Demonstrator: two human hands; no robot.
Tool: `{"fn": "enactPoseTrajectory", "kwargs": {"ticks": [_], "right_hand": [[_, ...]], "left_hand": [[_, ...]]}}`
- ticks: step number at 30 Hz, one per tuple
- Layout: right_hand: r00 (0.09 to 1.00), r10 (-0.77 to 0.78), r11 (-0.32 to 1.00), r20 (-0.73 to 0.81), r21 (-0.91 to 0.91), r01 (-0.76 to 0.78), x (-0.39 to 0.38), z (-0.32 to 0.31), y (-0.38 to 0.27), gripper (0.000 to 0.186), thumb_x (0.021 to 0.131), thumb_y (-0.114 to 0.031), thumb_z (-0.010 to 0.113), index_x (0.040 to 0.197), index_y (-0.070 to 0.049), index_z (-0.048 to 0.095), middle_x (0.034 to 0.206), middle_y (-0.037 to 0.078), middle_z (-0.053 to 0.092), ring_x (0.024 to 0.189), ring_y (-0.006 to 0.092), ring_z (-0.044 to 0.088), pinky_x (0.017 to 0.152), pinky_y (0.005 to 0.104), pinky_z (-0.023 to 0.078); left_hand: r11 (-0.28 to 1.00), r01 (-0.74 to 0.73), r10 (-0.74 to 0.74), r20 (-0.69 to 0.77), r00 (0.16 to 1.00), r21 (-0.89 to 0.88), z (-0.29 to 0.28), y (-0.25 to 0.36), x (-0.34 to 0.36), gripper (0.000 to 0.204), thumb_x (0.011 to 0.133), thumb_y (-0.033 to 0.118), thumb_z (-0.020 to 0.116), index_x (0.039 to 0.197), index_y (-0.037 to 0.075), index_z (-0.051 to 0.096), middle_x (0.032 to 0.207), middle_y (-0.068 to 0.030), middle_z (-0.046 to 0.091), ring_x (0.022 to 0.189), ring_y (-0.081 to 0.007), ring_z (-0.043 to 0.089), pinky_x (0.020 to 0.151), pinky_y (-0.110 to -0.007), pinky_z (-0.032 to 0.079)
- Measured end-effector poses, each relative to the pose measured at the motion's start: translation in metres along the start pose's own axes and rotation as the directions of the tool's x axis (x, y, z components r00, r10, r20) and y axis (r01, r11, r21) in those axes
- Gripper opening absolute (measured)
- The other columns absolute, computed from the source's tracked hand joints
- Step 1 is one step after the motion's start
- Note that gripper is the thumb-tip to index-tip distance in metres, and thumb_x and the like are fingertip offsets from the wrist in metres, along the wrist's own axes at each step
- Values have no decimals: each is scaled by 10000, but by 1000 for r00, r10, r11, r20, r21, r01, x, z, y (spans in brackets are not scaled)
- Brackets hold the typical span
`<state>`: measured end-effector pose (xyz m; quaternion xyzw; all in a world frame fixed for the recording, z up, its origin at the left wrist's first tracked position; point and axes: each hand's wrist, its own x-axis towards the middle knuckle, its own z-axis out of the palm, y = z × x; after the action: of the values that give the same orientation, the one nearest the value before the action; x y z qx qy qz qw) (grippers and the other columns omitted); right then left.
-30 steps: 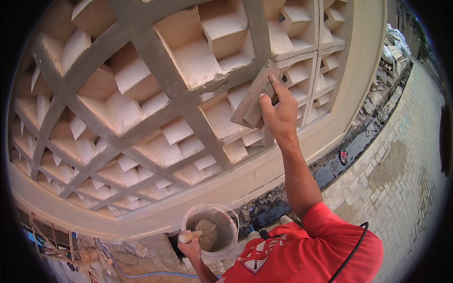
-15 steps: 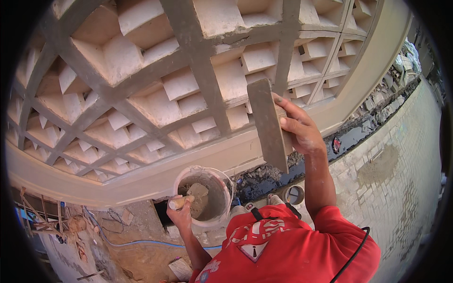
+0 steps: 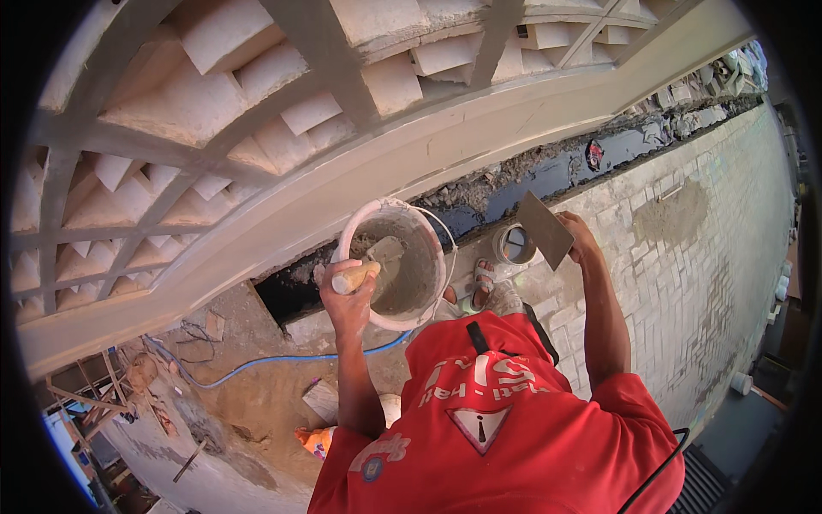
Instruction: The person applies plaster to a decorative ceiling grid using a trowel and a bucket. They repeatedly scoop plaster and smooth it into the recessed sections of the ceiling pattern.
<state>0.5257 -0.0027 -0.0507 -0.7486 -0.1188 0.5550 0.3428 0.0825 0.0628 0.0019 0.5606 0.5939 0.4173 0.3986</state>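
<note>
My left hand is closed round the wooden handle of a trowel, whose blade lies in a bucket. Grey mortar coats the inside of this pale round bucket, and its wire handle leans to the right. Off to the right, my right hand grips a plastering float from behind. The float's flat, rectangular grey face shows, tilted, while its grip is hidden behind it. It is apart from the wall, above the paving beside a small round pail.
A wall of pale hollow blocks with grey joints rises ahead, above a smooth ledge. Along its foot runs a ditch of dark water. Brick paving spreads right; a blue hose crosses the dirt at left.
My right hand has lowered the float away from the wall, down to the right over the paving. The trowel stays in the bucket in my left hand. The view has tipped downward.
</note>
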Motion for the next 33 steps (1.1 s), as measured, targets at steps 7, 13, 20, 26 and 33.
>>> {"fn": "enactPoseTrajectory", "kwargs": {"ticks": [7, 13, 20, 26, 33], "right_hand": [[994, 106, 944, 33, 310, -111, 44, -76, 163, 267, 934, -123, 542, 1171, -8, 587, 948, 64, 661, 754, 142, 649, 616, 297, 555], [954, 109, 973, -278, -166, -160, 169, -86, 316, 263, 810, -139, 639, 1032, -4, 674, 819, 133, 685, 722, 229, 673, 599, 367, 541], [976, -155, 673, -153, -740, -9, 319, -53, 361, 283, 769, -202, 640, 985, -31, 705, 947, 255, 679, 929, 365, 674, 821, 452, 527], [996, -73, 273, 55, -959, 73, 421, -18, 433, 270, 800, -285, 700, 1015, -124, 733, 1122, 199, 640, 1081, 388, 601, 848, 457, 539], [989, -149, 291, 25, -954, 68, 455, -33, 493, 250, 812, -262, 650, 974, -89, 730, 1075, 232, 657, 1045, 402, 625, 856, 473, 533]], "left_hand": [[968, -191, 166, 154, 974, 165, 59, 9, -13, 326, 613, -24, 738, 904, 68, 623, 836, -90, 561, 768, -244, 569, 717, -366, 454], [913, -271, 203, 236, 950, 306, 128, 1, -29, 374, 622, -51, 724, 954, 86, 620, 845, -90, 490, 741, -245, 523, 673, -375, 435], [862, -317, 235, 242, 941, 396, 203, -63, -53, 381, 628, -27, 760, 968, 89, 633, 842, -83, 495, 736, -221, 500, 651, -343, 419], [791, -379, 289, 253, 923, 480, 231, -109, -47, 402, 620, 9, 788, 985, 97, 645, 865, -78, 499, 733, -211, 489, 659, -323, 411], [800, -295, 287, 99, 953, 522, 227, -115, -47, 372, 612, 20, 776, 950, 86, 634, 809, -71, 489, 714, -203, 481, 638, -313, 401]]}}
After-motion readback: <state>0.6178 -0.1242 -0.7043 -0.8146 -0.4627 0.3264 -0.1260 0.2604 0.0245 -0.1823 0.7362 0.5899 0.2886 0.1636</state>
